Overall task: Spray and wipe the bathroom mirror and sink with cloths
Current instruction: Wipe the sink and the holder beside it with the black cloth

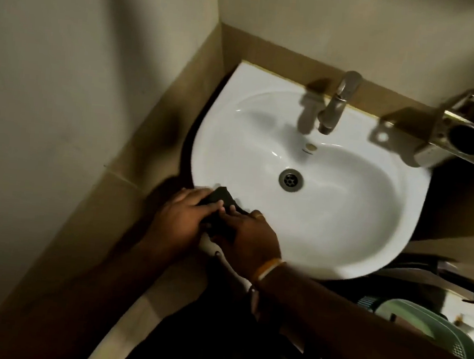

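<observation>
A white sink (344, 208) hangs in the corner, with a metal tap (335, 105) at its back and a drain (290, 179) in the bowl. A dark cloth (222, 196) lies on the sink's front left rim. My left hand (180, 217) holds the cloth from the left. My right hand (249, 236) grips it from the right, a ring on one finger and an orange band at the wrist. Both hands sit together on the rim. No mirror or spray bottle is in view.
A metal holder (462, 135) with a round opening is fixed to the wall right of the tap. A green plastic basket (430, 328) stands low at the right. Beige walls close in at the left and back. A white hose (238, 270) runs under my right wrist.
</observation>
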